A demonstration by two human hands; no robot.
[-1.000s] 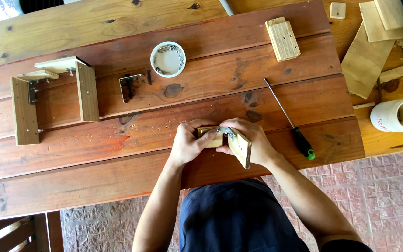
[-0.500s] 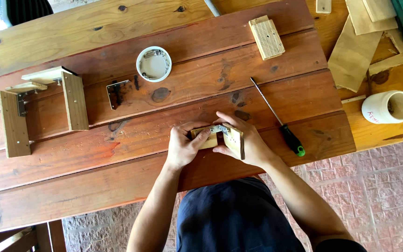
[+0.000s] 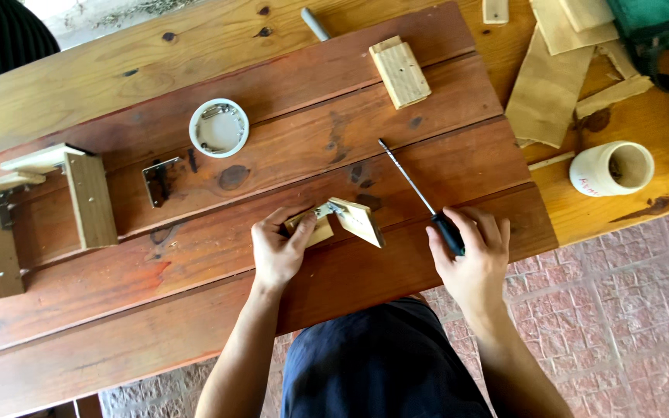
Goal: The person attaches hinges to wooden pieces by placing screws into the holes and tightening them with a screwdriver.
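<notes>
Holding two hinged blocks [image 3: 336, 220] mid-frame, the left hand [image 3: 279, 251] grips one; the right hand [image 3: 470, 259] closes on the screwdriver [image 3: 423, 201] on the worktop [image 3: 195, 255].

Single view, head-worn camera. Looks almost straight down from above the person's own body onto a reddish plank table [image 3: 195, 255], whose boards run slightly tilted across the frame. Medium distance: both forearms, the left hand [image 3: 279, 249] and right hand [image 3: 474, 259] fall inside the lower half, brick paving [image 3: 629, 310] at lower right. No second view to overlap.
</notes>
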